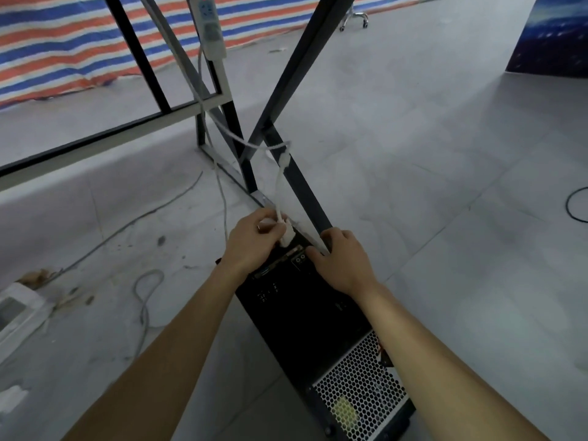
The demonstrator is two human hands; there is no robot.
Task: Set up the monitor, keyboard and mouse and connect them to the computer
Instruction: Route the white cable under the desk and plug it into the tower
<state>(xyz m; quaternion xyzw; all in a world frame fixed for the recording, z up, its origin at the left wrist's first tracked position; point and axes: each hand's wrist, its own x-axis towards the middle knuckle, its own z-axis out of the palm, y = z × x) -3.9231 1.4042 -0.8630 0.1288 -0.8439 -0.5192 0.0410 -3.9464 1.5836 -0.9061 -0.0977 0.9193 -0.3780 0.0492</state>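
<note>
Down over the computer tower [305, 319] the person leaned. It lay under both forearms, its rear panel facing up. The left hand [251, 240] pinched a white connector [286, 235] between thumb and fingers, right at the panel's far end. Whether the plug was seated could not be made out, as the fingers covered the socket. Its white cable [280, 186] climbed away beyond the hand, a lump partway along it. The right hand [342, 265] curled over the tower's far edge, just beside a dark table leg [305, 192] — its fingertips were hidden, and contact with the leg was unclear. Between the hands sat small ports [299, 258], too blurred to identify. Nearer the elbows was a mesh grille [359, 386], partly cut off by the right forearm. Far above the left hand hung a power strip [211, 30] — its top was cropped.
</note>
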